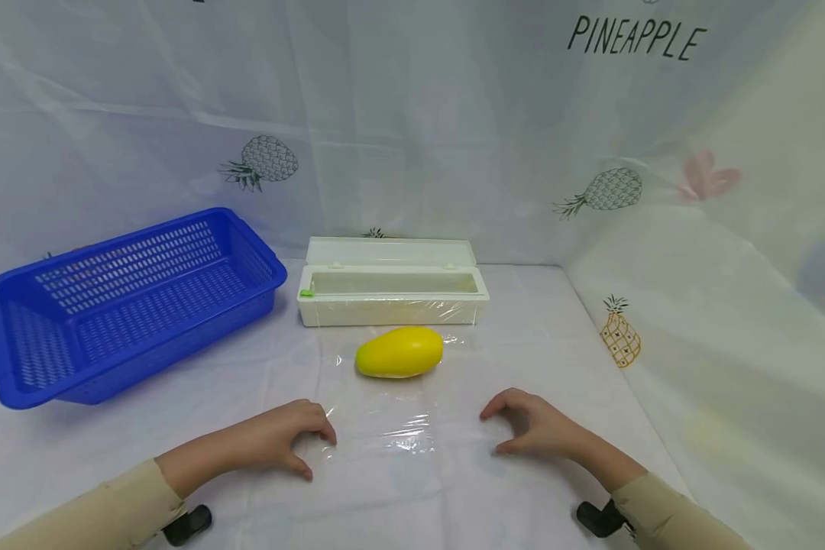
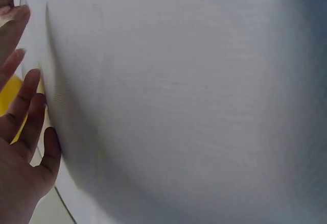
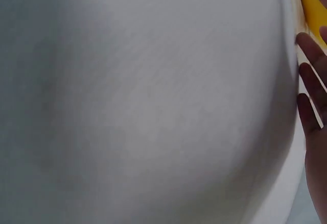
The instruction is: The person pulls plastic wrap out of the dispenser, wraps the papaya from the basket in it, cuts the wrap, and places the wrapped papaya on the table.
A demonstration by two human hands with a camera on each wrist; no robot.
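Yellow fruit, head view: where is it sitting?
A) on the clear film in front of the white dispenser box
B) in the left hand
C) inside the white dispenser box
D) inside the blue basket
A: the yellow fruit lies on the clear film just in front of the open white dispenser box, apart from both hands and outside the blue basket.

A white cloth covers the table [image 1: 564, 359]. On it lie a blue basket [image 1: 124, 302] at the left, a white box [image 1: 392, 294] behind, and clear film [image 1: 399, 439] bearing a yellow fruit [image 1: 399, 352].
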